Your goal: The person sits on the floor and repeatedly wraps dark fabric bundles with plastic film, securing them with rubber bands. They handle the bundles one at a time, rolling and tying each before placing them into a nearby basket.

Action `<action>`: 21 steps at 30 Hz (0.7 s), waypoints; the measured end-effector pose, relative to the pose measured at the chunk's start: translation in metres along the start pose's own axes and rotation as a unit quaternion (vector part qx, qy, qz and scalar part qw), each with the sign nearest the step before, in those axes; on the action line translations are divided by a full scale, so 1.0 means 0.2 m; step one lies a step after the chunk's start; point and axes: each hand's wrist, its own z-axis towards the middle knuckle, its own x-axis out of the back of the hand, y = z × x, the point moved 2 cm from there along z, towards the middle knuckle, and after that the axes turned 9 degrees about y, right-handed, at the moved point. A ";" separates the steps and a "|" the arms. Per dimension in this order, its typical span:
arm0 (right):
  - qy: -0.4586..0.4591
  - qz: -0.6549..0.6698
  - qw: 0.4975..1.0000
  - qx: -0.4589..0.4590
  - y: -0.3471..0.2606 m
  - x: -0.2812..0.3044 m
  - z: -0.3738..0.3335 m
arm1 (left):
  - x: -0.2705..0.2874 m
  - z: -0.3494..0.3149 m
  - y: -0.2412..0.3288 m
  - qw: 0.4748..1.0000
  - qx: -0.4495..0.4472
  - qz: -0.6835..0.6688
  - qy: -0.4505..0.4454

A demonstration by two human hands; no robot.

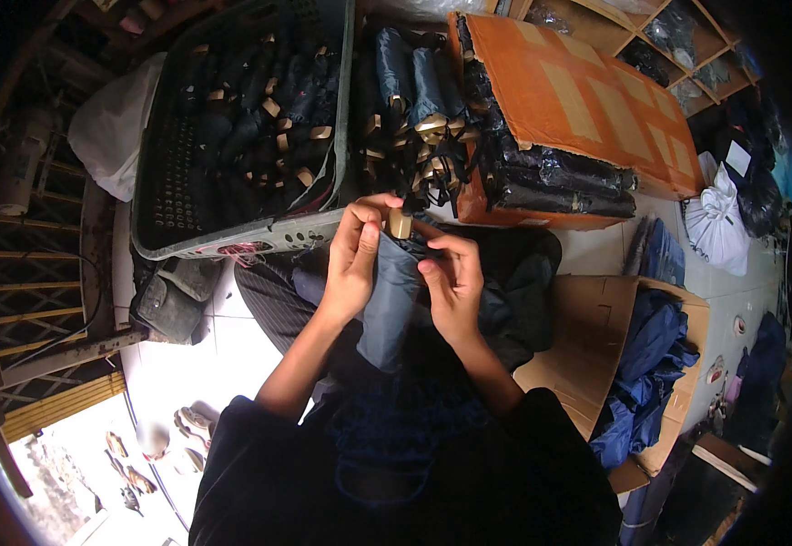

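A folded umbrella with a pale wooden handle point(401, 224) is in front of my chest, its handle end pointing away from me. A grey-blue fabric sleeve point(390, 305) covers its body and hangs toward my lap. My left hand point(354, 259) is closed along the left side, with fingers at the handle and thumb by the sleeve's top. On the right, my right hand point(455, 287) has its thumb and forefinger curled at the sleeve's upper edge. Dark cord or cloth beside the handle is partly hidden by my fingers.
A dark perforated crate point(241, 238) of folded umbrellas stands at the far left. More folded umbrellas point(428, 86) lie beside it. An orange taped carton point(587, 100) holds black-wrapped bundles. An open brown box point(587, 350) with blue fabric point(646, 364) sits to the right.
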 end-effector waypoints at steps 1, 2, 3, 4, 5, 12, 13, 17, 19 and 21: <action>0.027 0.048 0.998 0.029 -0.01 -0.03 0.00 | 0.00 -0.01 -0.02 1.000 0.011 -0.003 0.003; 0.018 -0.004 0.999 0.047 -0.02 -0.03 0.00 | 0.01 -0.01 -0.03 0.998 0.042 -0.041 0.016; 0.009 -0.056 0.996 0.065 -0.02 -0.03 -0.01 | 0.02 -0.02 -0.05 0.994 0.074 -0.078 0.029; 0.000 -0.107 0.991 0.083 -0.03 -0.03 -0.01 | 0.02 -0.02 -0.06 0.987 0.105 -0.116 0.042; 0.018 -0.156 0.985 0.076 -0.07 -0.04 0.00 | 0.02 -0.02 -0.06 0.986 0.114 -0.118 0.039; -0.112 -0.195 0.973 0.048 -0.11 0.05 0.06 | 0.03 -0.04 -0.11 0.993 0.110 -0.047 -0.027; -0.128 -0.122 0.983 -0.041 -0.11 0.06 0.06 | 0.04 -0.04 -0.12 0.992 0.112 -0.039 -0.045; -0.186 -0.098 0.973 -0.099 -0.06 0.12 0.07 | 0.06 -0.03 -0.19 0.986 0.120 -0.049 -0.108; -0.203 -0.104 0.968 -0.103 -0.05 0.14 0.06 | 0.07 -0.04 -0.21 0.985 0.120 -0.039 -0.119; -0.165 -0.110 0.977 -0.079 -0.05 0.14 0.05 | 0.07 -0.05 -0.22 0.985 0.130 -0.030 -0.112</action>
